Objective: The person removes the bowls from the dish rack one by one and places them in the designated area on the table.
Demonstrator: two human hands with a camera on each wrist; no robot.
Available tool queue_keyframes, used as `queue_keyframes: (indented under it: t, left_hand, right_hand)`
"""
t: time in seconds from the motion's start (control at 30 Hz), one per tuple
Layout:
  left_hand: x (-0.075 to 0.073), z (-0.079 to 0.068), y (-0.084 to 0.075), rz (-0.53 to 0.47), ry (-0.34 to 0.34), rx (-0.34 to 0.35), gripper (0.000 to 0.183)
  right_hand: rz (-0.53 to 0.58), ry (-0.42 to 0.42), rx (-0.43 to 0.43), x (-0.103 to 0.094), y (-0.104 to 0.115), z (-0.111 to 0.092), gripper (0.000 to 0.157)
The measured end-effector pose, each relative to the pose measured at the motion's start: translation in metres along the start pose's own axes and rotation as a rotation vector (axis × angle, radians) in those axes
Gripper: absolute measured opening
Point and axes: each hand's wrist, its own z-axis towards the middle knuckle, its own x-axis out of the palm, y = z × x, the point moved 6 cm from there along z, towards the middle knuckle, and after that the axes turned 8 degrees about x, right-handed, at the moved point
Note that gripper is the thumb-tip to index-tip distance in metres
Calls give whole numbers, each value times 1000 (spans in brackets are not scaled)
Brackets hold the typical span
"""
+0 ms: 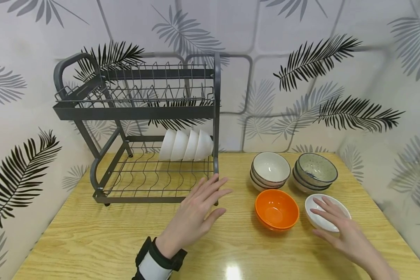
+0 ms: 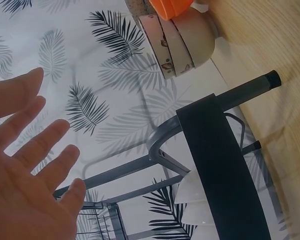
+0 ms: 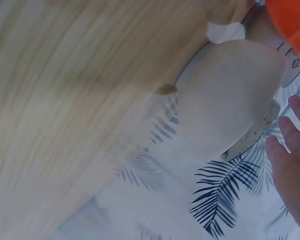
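Right, I'm watching from afar, and the right hand (image 1: 341,223) is hovering over the white bowl (image 1: 320,221), fingers reaching across its opening and gripping nothing. The bowl is sitting upright on the table (image 1: 108,241), directly beneath those fingers, with the thumb hanging by its near side. On the right wrist camera I'm seeing a gap between the fingertips and the bowl, so the hand is holding itself just clear of the rim.

Over to the left hand (image 1: 199,212): it's floating in front of the rack (image 1: 136,113), near the lower right corner, fingers spread and loose, holding nothing either. The white bowl is lying well apart from this one, away to its right.

Between the two hands, the orange bowls (image 1: 277,212) are nesting one in another, just beside the white bowl. Behind them, the cream bowls (image 1: 271,167) are standing in a stack, and the green bowls (image 1: 316,169) are stacking up to their right, just behind the white bowl. On the rack's lower tier, four bowls (image 1: 187,146) are leaning on their sides in a row, crowding the right end.
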Motion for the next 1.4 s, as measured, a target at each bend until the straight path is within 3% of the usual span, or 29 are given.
queue_keyframes:
  t: [0.17,0.4,1.1,1.4]
  left_hand:
    - [0,-1,6,-25,6,-55,43]
    - [-4,-4,16,-46,19,-142,48]
    - [-20,-14,53,-49,-26,-252,56]
    - [-28,-18,79,-188,-65,-372,59]
  right_hand:
    - [15,22,0,7,12,6,64]
    - [44,66,-2,16,25,11,63]
    - [136,109,-45,34,53,26,60]
    - [165,129,-25,38,57,27,63]
